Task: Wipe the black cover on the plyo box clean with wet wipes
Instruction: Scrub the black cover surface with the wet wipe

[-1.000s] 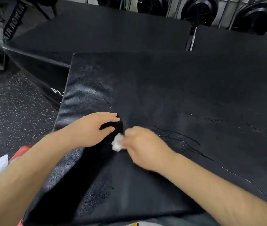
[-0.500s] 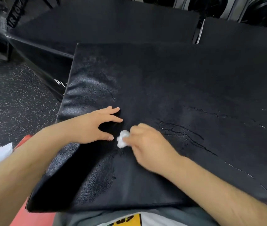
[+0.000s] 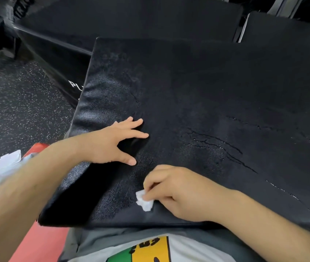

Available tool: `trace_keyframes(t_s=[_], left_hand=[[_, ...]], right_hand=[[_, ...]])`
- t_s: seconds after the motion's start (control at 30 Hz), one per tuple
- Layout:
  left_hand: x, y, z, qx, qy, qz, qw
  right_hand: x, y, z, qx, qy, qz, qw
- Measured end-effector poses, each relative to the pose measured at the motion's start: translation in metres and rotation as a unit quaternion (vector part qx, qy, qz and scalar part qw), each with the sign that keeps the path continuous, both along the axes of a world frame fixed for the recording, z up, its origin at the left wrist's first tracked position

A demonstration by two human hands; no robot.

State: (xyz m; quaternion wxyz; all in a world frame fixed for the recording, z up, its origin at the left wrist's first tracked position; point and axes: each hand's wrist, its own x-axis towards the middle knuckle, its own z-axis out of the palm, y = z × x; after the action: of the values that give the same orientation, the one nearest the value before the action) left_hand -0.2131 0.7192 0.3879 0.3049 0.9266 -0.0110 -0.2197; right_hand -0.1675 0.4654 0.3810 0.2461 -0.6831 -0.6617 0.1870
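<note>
The black cover (image 3: 216, 95) of the plyo box fills the middle of the head view; its textured surface is cracked towards the right. My right hand (image 3: 177, 191) pinches a small crumpled white wet wipe (image 3: 144, 202) against the cover near its front edge. My left hand (image 3: 112, 142) lies flat on the cover near its left edge, fingers straight and spread, a little beyond the wipe.
More black boxes (image 3: 131, 17) stand behind and to the left. Speckled dark floor (image 3: 18, 103) lies at the left. A white packet (image 3: 1, 167) and a red surface (image 3: 42, 242) sit at the lower left. My shirt (image 3: 150, 248) is at the bottom.
My right hand has drawn the wipe towards me, from beside my left thumb down to the cover's front edge. My left hand stays pressed in place with its fingers spread wider.
</note>
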Motion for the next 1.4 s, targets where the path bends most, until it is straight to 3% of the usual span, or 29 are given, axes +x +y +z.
trace_keyframes(t_s=[0.2,0.33,0.53,0.77,0.97,1.17,1.4], left_hand=[[0.009,-0.009,0.008,0.025,0.026,0.004,0.999],[0.004,-0.009,0.006,0.016,0.018,0.004,1.000],[0.006,-0.018,0.012,0.022,0.015,0.016,1.000],[-0.009,-0.009,0.000,-0.010,-0.031,-0.025,0.999],[0.006,-0.027,0.004,-0.009,-0.060,-0.017,0.998],[0.002,-0.020,0.002,-0.004,-0.087,-0.040,0.995],[-0.002,-0.029,-0.003,0.028,-0.097,-0.053,0.994]], right_hand=[[-0.036,0.032,-0.002,0.007,0.035,0.069,0.997],[-0.023,0.007,0.002,-0.015,0.033,0.067,0.997],[-0.053,0.042,0.002,0.001,0.045,0.090,0.995],[-0.018,-0.054,0.012,-0.066,0.037,-0.034,0.997],[-0.036,-0.025,0.006,-0.035,0.018,-0.042,0.998],[-0.017,-0.055,0.007,-0.045,0.057,-0.077,0.994],[-0.031,-0.042,-0.003,0.004,0.011,-0.116,0.993]])
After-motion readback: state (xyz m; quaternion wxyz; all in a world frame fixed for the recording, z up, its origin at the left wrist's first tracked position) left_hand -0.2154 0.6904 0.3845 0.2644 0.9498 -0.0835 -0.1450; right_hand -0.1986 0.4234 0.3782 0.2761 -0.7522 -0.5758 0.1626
